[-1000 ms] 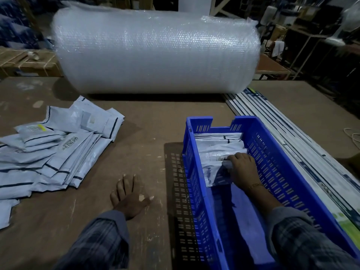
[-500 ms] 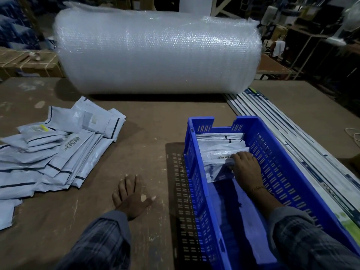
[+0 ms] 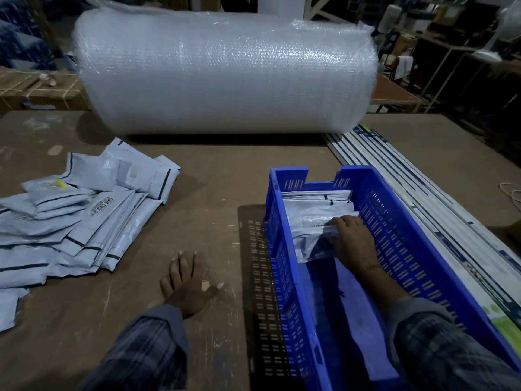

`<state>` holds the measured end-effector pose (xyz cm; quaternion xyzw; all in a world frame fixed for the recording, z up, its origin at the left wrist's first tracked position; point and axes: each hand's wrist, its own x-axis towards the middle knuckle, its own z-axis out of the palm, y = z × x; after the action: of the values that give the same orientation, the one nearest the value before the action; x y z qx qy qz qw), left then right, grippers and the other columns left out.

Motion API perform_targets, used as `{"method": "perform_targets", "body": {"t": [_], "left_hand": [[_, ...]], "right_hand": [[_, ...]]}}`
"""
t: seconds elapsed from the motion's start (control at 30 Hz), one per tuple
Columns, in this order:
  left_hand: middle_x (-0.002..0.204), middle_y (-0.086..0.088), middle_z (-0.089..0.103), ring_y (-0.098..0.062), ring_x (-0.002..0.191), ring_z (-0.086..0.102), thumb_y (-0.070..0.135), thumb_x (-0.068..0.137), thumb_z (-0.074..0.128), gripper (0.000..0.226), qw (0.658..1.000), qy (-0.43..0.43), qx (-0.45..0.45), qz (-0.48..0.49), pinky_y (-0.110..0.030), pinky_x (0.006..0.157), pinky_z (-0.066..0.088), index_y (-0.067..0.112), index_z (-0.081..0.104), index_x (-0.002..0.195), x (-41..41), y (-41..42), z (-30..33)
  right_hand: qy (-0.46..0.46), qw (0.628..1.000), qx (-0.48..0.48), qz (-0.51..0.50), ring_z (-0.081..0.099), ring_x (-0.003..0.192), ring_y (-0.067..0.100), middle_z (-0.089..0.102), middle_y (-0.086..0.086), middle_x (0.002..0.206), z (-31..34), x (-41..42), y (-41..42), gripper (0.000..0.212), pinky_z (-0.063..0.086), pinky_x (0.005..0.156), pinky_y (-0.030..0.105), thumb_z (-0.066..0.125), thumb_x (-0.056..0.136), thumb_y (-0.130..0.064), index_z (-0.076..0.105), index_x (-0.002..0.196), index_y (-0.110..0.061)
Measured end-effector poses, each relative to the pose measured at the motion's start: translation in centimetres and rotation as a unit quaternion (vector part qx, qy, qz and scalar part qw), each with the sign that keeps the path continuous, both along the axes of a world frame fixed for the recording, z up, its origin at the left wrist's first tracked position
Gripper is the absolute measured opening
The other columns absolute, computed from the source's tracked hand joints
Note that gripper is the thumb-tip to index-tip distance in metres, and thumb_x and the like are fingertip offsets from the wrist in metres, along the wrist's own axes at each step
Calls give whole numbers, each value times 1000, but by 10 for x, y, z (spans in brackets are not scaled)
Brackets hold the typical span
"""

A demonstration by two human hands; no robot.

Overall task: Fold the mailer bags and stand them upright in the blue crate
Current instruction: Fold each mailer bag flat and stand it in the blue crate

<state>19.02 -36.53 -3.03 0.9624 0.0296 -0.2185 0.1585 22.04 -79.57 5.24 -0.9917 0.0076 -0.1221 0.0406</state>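
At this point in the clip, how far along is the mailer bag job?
Early. Done: a few folded bags stand against the far end of the blue crate. In hand: the right hand grips the nearest folded bag inside the crate, seating it against that row; the left hand rests flat on the table. Left: a large pile of unfolded mailers on the table, and most of the crate is unfilled.

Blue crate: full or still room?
Partly filled. The blue crate holds folded mailer bags only at its far end, where the right hand grips the nearest; the near floor is bare.
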Motion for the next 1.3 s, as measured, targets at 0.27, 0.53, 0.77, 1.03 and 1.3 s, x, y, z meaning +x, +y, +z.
{"method": "perform_targets", "body": {"t": [0.27,0.53,0.77,1.03,1.3], "left_hand": [[168,-6,-37,-33,157,-27,95,83,37,116,1000,-23,-9,-3,-60,124,-2,37,-25,162,0,2,-4],[175,5,-19,-22,161,-10,86,93,24,88,990,-122,-36,-57,-55,125,8,45,-4,166,-16,39,-12],[175,12,13,-18,159,22,61,106,19,65,968,-228,-3,-106,-52,121,27,41,14,167,-58,169,-25],[160,-8,47,-33,139,55,57,111,20,67,969,-226,-33,-91,-52,113,44,15,43,159,-55,281,-45],[150,-14,56,-33,134,50,52,107,33,61,960,-274,-54,-1,-46,114,28,15,50,153,-60,332,-37]], "right_hand": [[34,999,3,-34,57,111,34,66,12,121,56,-9,16,42,53,84,44,86,79,-19,70,117,-12],[31,995,78,60,60,115,22,67,3,124,142,-33,110,38,52,98,41,71,95,-42,67,127,-20],[66,980,128,141,61,103,15,67,-2,113,165,-58,221,25,48,85,28,72,96,-34,70,117,-22],[104,970,126,180,60,105,15,66,-4,115,109,-52,345,31,52,91,35,65,98,-42,68,125,-25],[149,957,162,192,61,101,17,67,0,110,54,-32,449,28,51,90,33,68,96,-29,70,123,-20]]}}
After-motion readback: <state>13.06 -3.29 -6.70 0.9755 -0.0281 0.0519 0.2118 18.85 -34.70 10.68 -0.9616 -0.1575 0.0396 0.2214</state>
